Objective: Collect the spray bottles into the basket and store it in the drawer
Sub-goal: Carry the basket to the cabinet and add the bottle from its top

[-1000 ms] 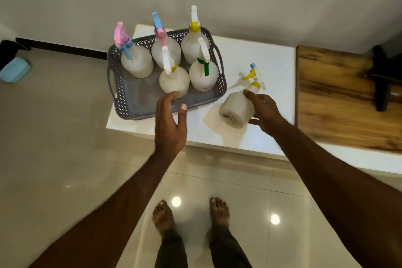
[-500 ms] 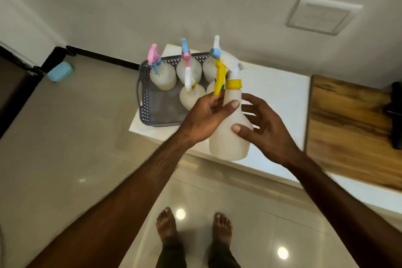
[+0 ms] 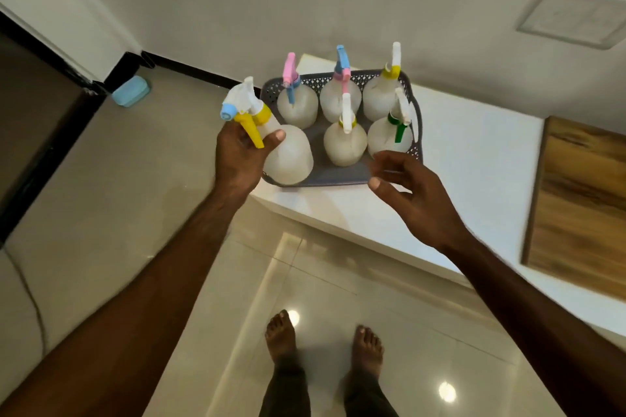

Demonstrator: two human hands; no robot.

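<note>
far left, a pale blue block [image 3: 130,91] lies on the floor by the dark skirting. next comes the left hand [image 3: 238,154], its fingers [image 3: 278,136] wrapped around the neck of a translucent white spray bottle [image 3: 288,156], thumb pressed on the shoulder just under the yellow collar. this held bottle is tilted: its long axis runs from the base at lower right, over the near left corner of the basket, up to the head at upper left. its blue nozzle points left, and the yellow trigger hangs down across the hand. whether the base touches the basket floor cannot be told.

the grey perforated basket [image 3: 417,132] sits on the left end of the white table [image 3: 474,159]. five more bottles stand upright in it: in the back row a pink-headed bottle [image 3: 297,105], a blue-and-pink-headed bottle [image 3: 339,100] and a yellow-collared bottle [image 3: 381,96]; in the front row a white-triggered bottle [image 3: 345,142] and a green-triggered bottle [image 3: 389,137]. their long axes are all vertical.

just right of the basket's near edge, the right hand [image 3: 418,201] hovers above the table with its fingers loosely curled and spread, holding nothing. further right a wooden board [image 3: 582,206] lies on the table. two bare feet stand on the glossy tiles below.
</note>
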